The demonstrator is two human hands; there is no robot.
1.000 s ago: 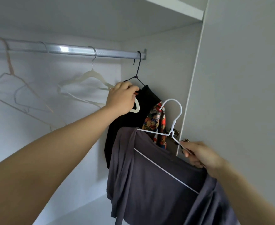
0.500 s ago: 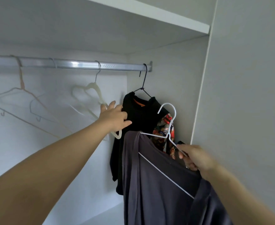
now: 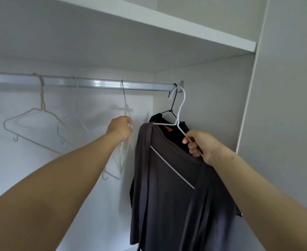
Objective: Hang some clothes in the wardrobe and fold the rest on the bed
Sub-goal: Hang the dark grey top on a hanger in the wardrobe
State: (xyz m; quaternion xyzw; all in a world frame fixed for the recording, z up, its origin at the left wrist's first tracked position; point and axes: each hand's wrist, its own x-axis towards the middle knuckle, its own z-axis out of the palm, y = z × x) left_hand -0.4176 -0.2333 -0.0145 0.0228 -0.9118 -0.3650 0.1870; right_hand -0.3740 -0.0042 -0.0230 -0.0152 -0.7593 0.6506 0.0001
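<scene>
Lifting the white hanger [image 3: 178, 113] is what has changed: a second ago its hook sat well below the rail [image 3: 94, 84], and now the hook is up at the rail's far right end, just beside the hook of the black hanger [image 3: 172, 103]. I cannot tell whether it is over the bar or only in front of it. The right grip [image 3: 198, 144] pinches the hanger's right shoulder wire between thumb and curled fingers. The grey garment [image 3: 167, 187] hangs from it, covering most of the black garment [image 3: 167, 121] behind.

The left grip [image 3: 121, 130] has moved too. A second ago it was up against the black garment. It now sits further left, fingers curled round the cream hanger [image 3: 126, 110], which has turned edge-on and hangs apart from the black one. That leaves a gap on the rail for the newcomer. A pink hanger [image 3: 40, 113] and other bare ones hang further left.

By my reading, this garment is nearly hung. What remains is seating the hook and letting go with both grips. The folding on the bed is not in view.
</scene>
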